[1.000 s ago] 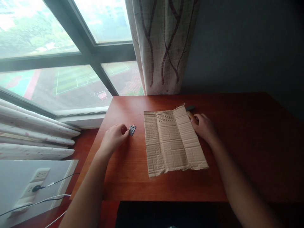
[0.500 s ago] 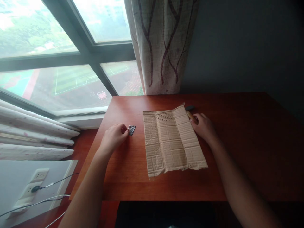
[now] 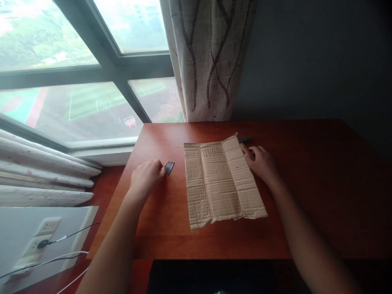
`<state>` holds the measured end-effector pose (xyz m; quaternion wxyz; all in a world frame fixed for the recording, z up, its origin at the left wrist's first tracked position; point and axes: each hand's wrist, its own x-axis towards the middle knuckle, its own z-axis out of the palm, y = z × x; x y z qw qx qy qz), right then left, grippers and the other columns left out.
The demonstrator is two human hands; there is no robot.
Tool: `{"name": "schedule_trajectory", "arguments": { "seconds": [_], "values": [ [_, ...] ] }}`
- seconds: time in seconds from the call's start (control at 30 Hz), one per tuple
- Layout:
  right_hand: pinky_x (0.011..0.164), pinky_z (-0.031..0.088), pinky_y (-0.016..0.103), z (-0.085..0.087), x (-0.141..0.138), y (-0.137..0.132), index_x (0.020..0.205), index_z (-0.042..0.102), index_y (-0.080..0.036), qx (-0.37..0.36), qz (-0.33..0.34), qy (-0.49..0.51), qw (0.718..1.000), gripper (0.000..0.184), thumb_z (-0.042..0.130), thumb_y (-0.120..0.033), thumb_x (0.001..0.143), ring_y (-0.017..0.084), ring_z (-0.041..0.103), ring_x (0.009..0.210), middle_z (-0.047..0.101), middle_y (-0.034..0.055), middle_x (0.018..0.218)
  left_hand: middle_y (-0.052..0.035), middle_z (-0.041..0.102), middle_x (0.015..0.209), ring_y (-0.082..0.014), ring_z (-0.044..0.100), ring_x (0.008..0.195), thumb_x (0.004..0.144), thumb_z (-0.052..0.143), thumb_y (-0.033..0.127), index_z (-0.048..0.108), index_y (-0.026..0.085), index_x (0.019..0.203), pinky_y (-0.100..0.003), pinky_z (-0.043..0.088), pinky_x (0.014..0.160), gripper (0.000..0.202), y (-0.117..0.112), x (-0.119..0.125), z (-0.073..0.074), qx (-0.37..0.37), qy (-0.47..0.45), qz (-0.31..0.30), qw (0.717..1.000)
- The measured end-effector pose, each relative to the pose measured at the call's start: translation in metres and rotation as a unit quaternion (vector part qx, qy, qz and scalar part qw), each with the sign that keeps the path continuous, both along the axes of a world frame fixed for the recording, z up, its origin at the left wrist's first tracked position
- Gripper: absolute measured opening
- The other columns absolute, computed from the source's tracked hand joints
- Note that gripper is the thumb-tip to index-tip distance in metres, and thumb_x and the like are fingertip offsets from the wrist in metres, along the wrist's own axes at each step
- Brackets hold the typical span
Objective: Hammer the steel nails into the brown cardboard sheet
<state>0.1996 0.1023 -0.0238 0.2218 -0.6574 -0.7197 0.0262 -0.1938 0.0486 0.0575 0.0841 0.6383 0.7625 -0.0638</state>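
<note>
On the left of the desk lies a row of dark nails (image 3: 170, 168). My left hand (image 3: 146, 176) pinches at the row's near left end, thumb and finger closed on a nail there. Right of the nails rests a flat, creased piece of cardboard (image 3: 223, 183), with a grid of small holes punched near its far edge and one lone hole in the right panel. Beyond its right edge is a hammer (image 3: 246, 151) with a wooden handle and dark head. My right hand (image 3: 261, 163) is wrapped round that handle, which lies on the desk beside the cardboard.
The reddish-brown wooden desk (image 3: 321, 183) meets a window (image 3: 92, 102) on the left and a curtain (image 3: 211, 61) at the back. Below left, a wall socket (image 3: 39, 245) has cables plugged in. A dark surface (image 3: 211, 275) shows under the desk's front edge.
My left thumb and finger have closed together at the nails, where a gap showed between them before. My right hand, the hammer and the cardboard stay in place.
</note>
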Motion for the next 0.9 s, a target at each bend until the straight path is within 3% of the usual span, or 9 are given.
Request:
{"name": "schedule_trajectory", "arguments": {
  "seconds": [0.17,0.27,0.43,0.7,0.9],
  "values": [
    [0.077,0.047,0.035,0.0,-0.001,0.0,0.105,0.069,-0.015,0.0,-0.007,0.004,1.0,0.026,0.055,-0.031,0.089,0.027,0.062,0.088,0.068,0.0143,0.1,-0.0084,0.074,0.089,-0.0282,0.069,0.082,0.084,0.052,0.04,0.061,0.022,0.08,-0.032,0.04,0.063,0.021,-0.007,-0.009,-0.005,0.091,-0.064,0.02,0.994],
    [0.077,0.047,0.035,0.0,-0.002,0.0,0.105,0.069,-0.015,-0.001,-0.007,0.006,1.0,0.026,0.055,-0.03,0.089,0.027,0.063,0.088,0.068,0.0146,0.1,-0.0033,0.073,0.082,-0.022,0.068,0.077,0.084,0.055,0.038,0.058,0.022,0.084,-0.029,0.042,0.066,0.016,-0.016,-0.012,-0.006,0.174,-0.173,0.026,0.969],
    [0.079,0.048,0.036,0.002,-0.002,-0.001,0.105,0.069,-0.015,-0.003,-0.005,-0.001,1.0,0.027,0.054,-0.03,0.09,0.028,0.063,0.09,0.068,0.0152,0.099,0.0013,0.065,0.072,-0.0148,0.059,0.065,0.084,0.06,0.034,0.058,0.021,0.081,-0.025,0.042,0.063,0.013,-0.028,-0.001,0.002,0.229,-0.291,-0.014,0.929],
    [0.08,0.048,0.037,0.004,-0.003,0.0,0.106,0.069,-0.014,-0.017,-0.011,-0.004,1.0,0.028,0.054,-0.03,0.089,0.028,0.063,0.091,0.068,0.0156,0.101,-0.0018,0.066,0.079,-0.0145,0.059,0.07,0.083,0.072,0.04,0.065,0.018,0.087,-0.025,0.047,0.064,0.023,-0.035,0.014,0.01,0.216,-0.48,-0.005,0.85],
    [0.081,0.048,0.037,0.003,-0.003,-0.001,0.107,0.069,-0.014,-0.017,-0.01,0.001,1.0,0.027,0.054,-0.03,0.09,0.028,0.063,0.092,0.068,0.0157,0.102,-0.0016,0.064,0.08,-0.013,0.058,0.072,0.078,0.08,0.035,0.066,0.016,0.084,-0.023,0.047,0.065,0.023,-0.042,0.029,0.032,0.208,-0.56,0.01,0.802]
  ]
}}
